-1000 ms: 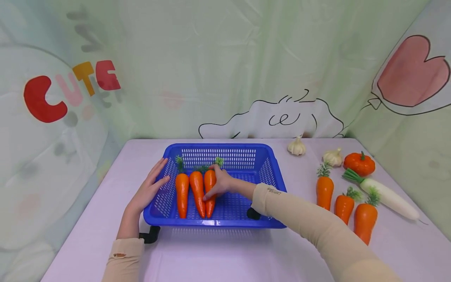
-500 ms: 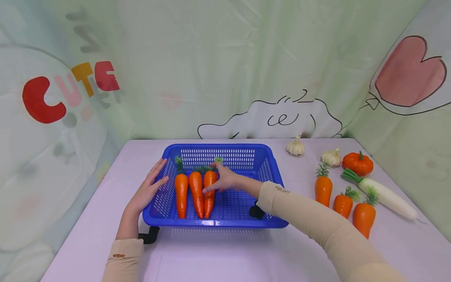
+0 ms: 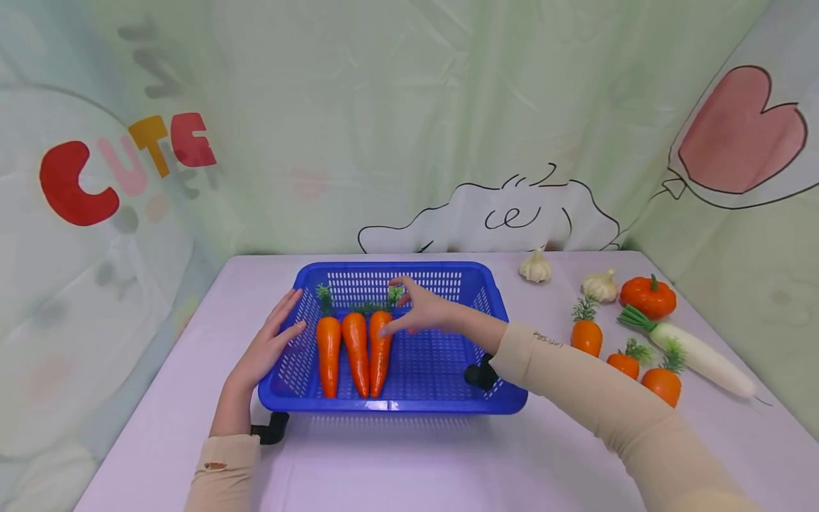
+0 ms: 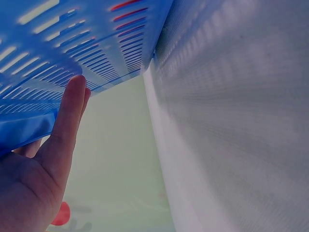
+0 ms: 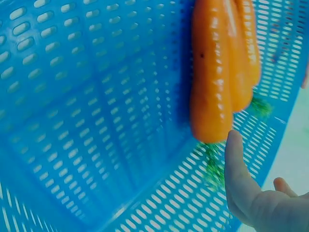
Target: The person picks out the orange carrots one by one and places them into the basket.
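Three orange carrots with green tops lie side by side in the left half of a blue plastic basket (image 3: 441,407): a left carrot (image 3: 329,359), a middle carrot (image 3: 355,348) and a right carrot (image 3: 379,363). My right hand (image 3: 427,313) hovers over the basket beside the right carrot, thumb and fingers spread, nothing held. In the right wrist view, a finger (image 5: 236,159) extends near that carrot's top end; contact cannot be made out. Against the basket's left wall rests my left hand (image 3: 264,348), its fingers extended; in the left wrist view they lie along the slotted side.
On the table's right side lie more carrots (image 3: 586,337), a white radish (image 3: 707,359), a small orange pumpkin (image 3: 648,299) and two garlic bulbs (image 3: 534,267). My right forearm partly covers those carrots. A printed curtain (image 3: 409,142) hangs behind the table.
My right hand has let go of the right carrot and drawn away up and to the right, its fingers spreading wider. The left hand and the basket stay about where they were.
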{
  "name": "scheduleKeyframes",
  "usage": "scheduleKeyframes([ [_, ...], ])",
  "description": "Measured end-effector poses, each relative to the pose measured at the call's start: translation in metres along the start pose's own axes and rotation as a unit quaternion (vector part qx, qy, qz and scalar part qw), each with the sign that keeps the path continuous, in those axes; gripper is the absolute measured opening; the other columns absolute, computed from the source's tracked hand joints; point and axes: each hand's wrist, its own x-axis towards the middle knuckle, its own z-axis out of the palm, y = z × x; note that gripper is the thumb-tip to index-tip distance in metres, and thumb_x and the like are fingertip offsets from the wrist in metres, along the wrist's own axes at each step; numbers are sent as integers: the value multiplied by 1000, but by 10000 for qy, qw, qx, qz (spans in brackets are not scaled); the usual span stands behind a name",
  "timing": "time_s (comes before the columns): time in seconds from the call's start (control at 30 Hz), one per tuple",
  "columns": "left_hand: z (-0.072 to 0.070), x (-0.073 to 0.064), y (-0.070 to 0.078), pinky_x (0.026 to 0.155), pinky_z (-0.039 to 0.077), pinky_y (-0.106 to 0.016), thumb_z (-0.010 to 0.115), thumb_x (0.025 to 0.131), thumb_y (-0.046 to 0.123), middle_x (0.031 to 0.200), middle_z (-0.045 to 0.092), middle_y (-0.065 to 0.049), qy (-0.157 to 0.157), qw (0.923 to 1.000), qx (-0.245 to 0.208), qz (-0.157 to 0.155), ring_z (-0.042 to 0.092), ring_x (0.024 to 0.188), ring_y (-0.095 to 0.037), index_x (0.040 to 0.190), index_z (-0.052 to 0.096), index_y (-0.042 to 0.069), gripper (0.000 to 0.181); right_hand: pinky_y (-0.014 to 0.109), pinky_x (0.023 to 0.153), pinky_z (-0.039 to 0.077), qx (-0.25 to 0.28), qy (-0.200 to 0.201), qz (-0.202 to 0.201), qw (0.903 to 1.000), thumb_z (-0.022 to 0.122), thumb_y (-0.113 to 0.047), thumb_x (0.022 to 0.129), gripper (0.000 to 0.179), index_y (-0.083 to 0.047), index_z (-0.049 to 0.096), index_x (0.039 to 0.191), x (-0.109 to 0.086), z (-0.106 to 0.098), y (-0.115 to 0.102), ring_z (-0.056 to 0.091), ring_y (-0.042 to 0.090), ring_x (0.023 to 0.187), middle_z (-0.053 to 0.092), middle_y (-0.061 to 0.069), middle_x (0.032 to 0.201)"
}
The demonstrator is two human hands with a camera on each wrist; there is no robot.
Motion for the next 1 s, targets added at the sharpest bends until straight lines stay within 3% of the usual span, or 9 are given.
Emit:
scheduleKeyframes([
  [0.2, -1, 0, -1, 98, 6, -70, 41, 95, 16, 152, 5, -16, 7, 10000, 2, -14, 3, 137, -39, 146, 19, 7, 57, 36, 74, 54, -277, 76, -126, 9995, 76, -23, 75, 88, -11, 20, 142, -11, -12, -6, 55, 32, 98, 37, 26, 131],
  [0.4, -1, 0, -2, 98, 7, -70, 41, 95, 16, 152, 5, -16, 17, 10000, -2, 0, 3, 137, -39, 146, 19, 7, 57, 38, 78, 53, -267, 157, -246, 9992, 76, -23, 75, 86, -13, 21, 141, -26, -24, -13, 57, 32, 101, 39, 25, 131],
  [0.7, 0, 1, -3, 98, 6, -70, 41, 95, 17, 152, 5, -15, 21, 10000, -45, 12, 2, 137, -39, 146, 19, 8, 57, 41, 84, 50, -658, 361, -471, 9961, 76, -25, 75, 85, -16, 23, 141, -55, -43, -15, 56, 30, 103, 43, 21, 130],
  [1.0, -1, 2, -4, 98, 7, -70, 42, 94, 17, 152, 5, -15, -15, 10000, -23, -30, 3, 137, -39, 146, 18, 8, 58, 46, 84, 49, -675, 477, -768, 9936, 73, -24, 78, 83, -13, 20, 142, -81, -60, -5, 54, 33, 104, 40, 23, 131],
])
